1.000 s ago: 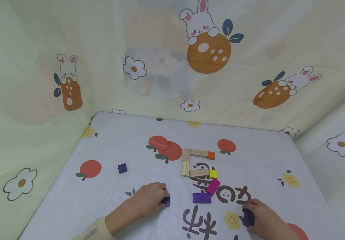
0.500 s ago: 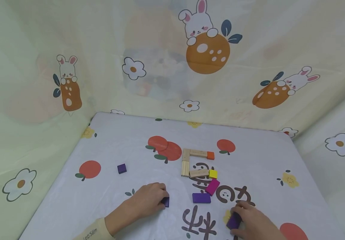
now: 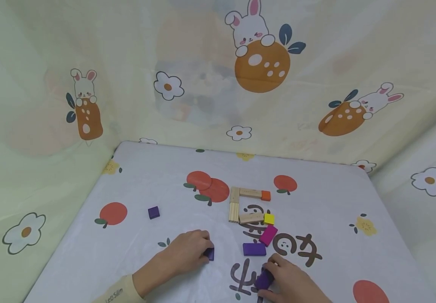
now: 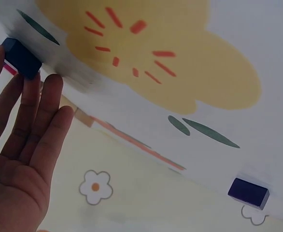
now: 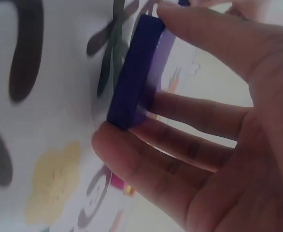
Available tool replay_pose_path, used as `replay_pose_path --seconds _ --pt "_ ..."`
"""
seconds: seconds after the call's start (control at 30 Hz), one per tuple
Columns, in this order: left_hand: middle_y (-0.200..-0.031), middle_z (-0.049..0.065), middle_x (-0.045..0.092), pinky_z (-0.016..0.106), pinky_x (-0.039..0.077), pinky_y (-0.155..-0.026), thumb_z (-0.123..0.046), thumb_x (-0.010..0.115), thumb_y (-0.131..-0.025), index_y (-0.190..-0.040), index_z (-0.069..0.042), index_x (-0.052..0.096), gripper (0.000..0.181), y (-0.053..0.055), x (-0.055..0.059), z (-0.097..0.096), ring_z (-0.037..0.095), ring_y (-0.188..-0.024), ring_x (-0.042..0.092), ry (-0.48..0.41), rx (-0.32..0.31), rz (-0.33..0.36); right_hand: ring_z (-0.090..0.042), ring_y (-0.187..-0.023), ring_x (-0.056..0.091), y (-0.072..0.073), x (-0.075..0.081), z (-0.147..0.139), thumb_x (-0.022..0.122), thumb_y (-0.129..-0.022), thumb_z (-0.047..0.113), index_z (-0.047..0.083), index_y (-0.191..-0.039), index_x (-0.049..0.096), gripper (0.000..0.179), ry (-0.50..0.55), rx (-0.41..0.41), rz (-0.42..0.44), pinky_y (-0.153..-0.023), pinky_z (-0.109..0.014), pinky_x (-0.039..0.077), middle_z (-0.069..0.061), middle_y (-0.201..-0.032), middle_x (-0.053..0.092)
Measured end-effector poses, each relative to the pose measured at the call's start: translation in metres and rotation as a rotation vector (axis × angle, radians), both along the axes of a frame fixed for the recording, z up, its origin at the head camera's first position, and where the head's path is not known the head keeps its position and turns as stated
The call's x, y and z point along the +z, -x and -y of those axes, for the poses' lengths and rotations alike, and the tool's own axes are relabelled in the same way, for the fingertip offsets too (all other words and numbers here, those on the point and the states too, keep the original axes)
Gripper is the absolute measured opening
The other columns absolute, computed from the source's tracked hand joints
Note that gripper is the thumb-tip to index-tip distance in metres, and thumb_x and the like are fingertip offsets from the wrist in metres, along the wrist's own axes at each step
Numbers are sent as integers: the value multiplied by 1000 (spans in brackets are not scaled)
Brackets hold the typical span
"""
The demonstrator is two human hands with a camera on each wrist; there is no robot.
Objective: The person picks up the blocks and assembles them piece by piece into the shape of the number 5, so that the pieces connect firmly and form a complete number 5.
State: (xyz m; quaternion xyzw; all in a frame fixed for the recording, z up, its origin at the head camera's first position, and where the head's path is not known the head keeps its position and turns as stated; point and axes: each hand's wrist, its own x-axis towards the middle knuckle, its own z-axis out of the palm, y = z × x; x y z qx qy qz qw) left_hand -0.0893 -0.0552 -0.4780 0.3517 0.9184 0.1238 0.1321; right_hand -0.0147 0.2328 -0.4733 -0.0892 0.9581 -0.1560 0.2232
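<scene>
My left hand pinches a small dark purple block at the tablecloth, left of the other blocks. My right hand holds a longer purple block by its ends, between thumb and fingers, low over the printed characters. Between and beyond the hands lies another purple block. A magenta block leans off at a slant behind it, close to a yellow cube. Several plain wooden blocks form an open-sided outline, with an orange cube at its far right end.
A lone dark purple block sits off to the left, beyond the left hand. The white tablecloth bears printed fruit, flowers and characters. Pale curtains with rabbit prints stand behind the table and at both sides.
My right hand has moved left across the cloth with its purple block, from beside the yellow flower to near the lying purple block. The left hand stays in place.
</scene>
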Motion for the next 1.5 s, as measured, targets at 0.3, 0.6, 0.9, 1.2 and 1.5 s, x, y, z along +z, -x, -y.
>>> replay_pose_path --seconds 0.3,0.6,0.9,1.2,1.5 --pt "-109 -1 75 25 63 -88 -24 86 -90 -118 -18 82 29 0 -1 0 8 -96 67 -1 -3 -4 -19 -90 62 1 -8 17 89 -80 53 5 -117 75 62 -90 84 -29 -87 -41 65 -8 -112 67" --pt "-110 -2 75 25 63 -89 -25 85 -91 -119 -18 82 29 0 -3 1 8 -97 67 -3 -1 2 -23 -100 67 0 -2 15 90 -79 51 9 -122 74 62 -72 94 -22 -91 -47 65 -8 -119 69" --pt "-109 -1 76 25 63 -88 -24 85 -91 -118 -17 82 28 1 -2 2 8 -96 68 -18 -15 -14 -13 -88 65 3 -2 8 88 -85 18 13 -114 78 31 -28 137 -43 -84 -35 66 2 -105 69" --pt "-107 -1 76 26 63 -87 -22 86 -90 -116 -17 82 26 1 -4 4 9 -95 68 -14 -8 -27 -7 -83 58 3 -1 18 88 -85 32 19 -112 81 31 -75 235 -127 -78 -28 63 6 -98 66" --pt "-106 -1 76 28 64 -87 -20 87 -89 -114 -17 83 26 3 -5 10 10 -96 68 -11 21 -37 -13 -96 64 9 -1 38 84 -89 39 18 -117 79 35 -90 279 -142 -90 -37 64 2 -107 70"
